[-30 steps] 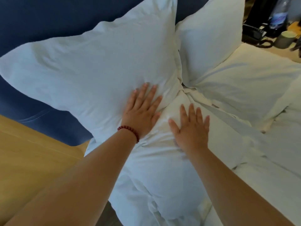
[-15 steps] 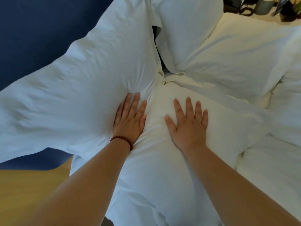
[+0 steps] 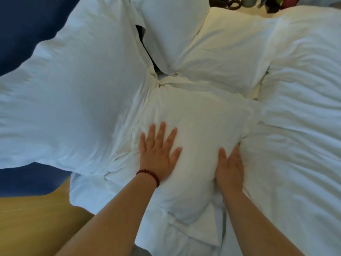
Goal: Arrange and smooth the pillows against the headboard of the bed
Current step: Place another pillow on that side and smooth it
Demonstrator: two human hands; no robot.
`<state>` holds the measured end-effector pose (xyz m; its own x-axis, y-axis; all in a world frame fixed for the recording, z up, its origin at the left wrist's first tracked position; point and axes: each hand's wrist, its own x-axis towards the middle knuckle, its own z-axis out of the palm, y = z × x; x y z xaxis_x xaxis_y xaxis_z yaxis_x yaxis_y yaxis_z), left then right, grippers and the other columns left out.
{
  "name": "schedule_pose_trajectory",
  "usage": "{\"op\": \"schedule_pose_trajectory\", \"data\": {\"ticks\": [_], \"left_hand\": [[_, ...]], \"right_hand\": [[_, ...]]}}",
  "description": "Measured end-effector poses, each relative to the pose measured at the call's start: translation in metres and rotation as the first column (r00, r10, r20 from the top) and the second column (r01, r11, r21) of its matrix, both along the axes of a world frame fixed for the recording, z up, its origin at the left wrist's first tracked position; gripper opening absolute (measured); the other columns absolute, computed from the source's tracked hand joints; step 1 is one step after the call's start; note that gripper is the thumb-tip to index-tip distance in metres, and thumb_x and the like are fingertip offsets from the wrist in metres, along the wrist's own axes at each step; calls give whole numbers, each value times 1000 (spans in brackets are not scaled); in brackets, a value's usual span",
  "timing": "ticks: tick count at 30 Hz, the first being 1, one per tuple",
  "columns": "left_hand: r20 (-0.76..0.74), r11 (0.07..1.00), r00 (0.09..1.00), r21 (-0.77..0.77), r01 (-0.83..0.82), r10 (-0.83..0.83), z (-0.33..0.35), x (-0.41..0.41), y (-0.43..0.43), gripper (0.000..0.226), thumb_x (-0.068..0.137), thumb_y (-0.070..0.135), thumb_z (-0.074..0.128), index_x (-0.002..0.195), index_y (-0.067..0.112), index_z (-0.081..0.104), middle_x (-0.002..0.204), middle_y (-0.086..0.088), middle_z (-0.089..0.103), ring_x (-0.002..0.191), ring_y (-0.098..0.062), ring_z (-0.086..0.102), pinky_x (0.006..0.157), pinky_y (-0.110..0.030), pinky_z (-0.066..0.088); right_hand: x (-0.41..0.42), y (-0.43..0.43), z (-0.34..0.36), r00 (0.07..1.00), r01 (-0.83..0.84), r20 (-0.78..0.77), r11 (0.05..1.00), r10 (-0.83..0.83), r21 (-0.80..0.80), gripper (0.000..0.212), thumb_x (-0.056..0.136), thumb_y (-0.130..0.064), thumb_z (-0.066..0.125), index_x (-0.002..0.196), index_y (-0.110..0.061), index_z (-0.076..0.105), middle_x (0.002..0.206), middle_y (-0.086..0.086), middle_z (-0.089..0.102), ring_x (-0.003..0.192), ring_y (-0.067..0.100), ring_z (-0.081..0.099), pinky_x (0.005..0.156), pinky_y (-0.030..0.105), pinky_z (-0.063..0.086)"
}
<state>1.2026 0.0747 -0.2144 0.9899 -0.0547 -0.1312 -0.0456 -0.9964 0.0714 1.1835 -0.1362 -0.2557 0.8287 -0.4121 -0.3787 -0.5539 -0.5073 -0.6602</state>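
Observation:
A white front pillow [image 3: 199, 115] lies in the middle of the bed. My left hand [image 3: 158, 154], with a red bead bracelet at the wrist, presses flat on its left part, fingers spread. My right hand [image 3: 229, 169] lies along the pillow's right edge, its fingertips tucked between the pillow and the duvet. A large white pillow [image 3: 77, 93] leans on the blue headboard [image 3: 22, 21] at the left. Another white pillow [image 3: 173, 30] stands behind, with a cream one [image 3: 227, 50] in front of it.
A rumpled white duvet [image 3: 299, 126] covers the bed at the right. A wooden surface [image 3: 36, 222] shows below the headboard at the lower left. Dark objects and a cup [image 3: 249, 1] sit on a bedside table at the top edge.
Both hands slid towards me and to the right. The left hand left the big pillow for the front pillow. The right hand moved to that pillow's right edge. The camera tilted down.

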Motion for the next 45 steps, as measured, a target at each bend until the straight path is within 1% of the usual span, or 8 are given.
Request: {"op": "schedule_pose_trajectory", "data": {"ticks": [8,14,22,27,34,37,41,45], "left_hand": [[-28,996,1000,88,-3,5,-22,14,3,62,89,63,-8,146,42,-22,160,4,-22,146,-23,-26,116,-52,-16],[-51,995,999,104,-6,12,-13,12,5,63,93,60,-1,150,39,-17,161,3,-20,147,-23,-22,117,-50,-16],[50,990,998,-126,56,-50,-5,-47,-10,72,92,66,10,155,32,9,164,-3,3,150,-29,-3,119,-53,0],[-2,992,993,58,116,-117,-45,-76,-11,74,89,74,5,151,38,-10,162,-2,-10,150,-27,-8,117,-56,-4],[140,961,982,-260,-90,130,-42,-106,-16,76,92,66,30,155,29,9,162,-1,0,149,-19,-5,120,-34,-8],[16,637,774,-580,-508,633,-42,-150,-39,92,86,64,55,155,22,11,163,-5,8,149,-19,4,121,-35,5],[-607,-271,210,-602,-751,767,-42,-175,-57,79,69,64,74,122,10,51,99,-10,61,98,-27,59,90,-37,50],[-866,-558,282,-486,-673,413,-44,-182,-36,32,83,37,73,95,8,66,93,-5,72,96,-22,67,83,-32,53]], "right_hand": [[-9,-9,-33,886,464,-289,665,-364,585,61,82,-71,52,110,-19,67,108,7,69,94,24,65,89,38,52],[-27,-20,0,823,511,125,818,-554,263,35,103,-31,46,82,-7,58,73,2,55,72,21,52,66,26,40],[-84,-5,-1,931,345,-326,678,-161,649,20,85,-38,74,94,-22,66,99,-2,72,95,21,66,94,42,53],[-122,-14,-11,939,344,-150,878,-311,332,23,94,-35,62,75,-23,64,79,0,69,86,26,68,86,43,55],[-143,16,-2,923,374,-353,570,-153,731,32,76,-26,83,97,-33,60,98,-18,65,90,2,60,75,23,46],[-164,17,-13,879,457,-442,588,-181,667,38,77,-20,82,108,-24,61,109,-4,64,97,17,59,88,35,47],[-171,4,-9,853,519,-390,492,-347,699,28,86,-16,74,113,-15,68,109,4,72,94,18,67,87,34,53],[-186,6,3,721,670,-620,82,-309,738,42,95,-19,64,136,-15,54,128,-1,56,99,14,62,82,14,48]]}}
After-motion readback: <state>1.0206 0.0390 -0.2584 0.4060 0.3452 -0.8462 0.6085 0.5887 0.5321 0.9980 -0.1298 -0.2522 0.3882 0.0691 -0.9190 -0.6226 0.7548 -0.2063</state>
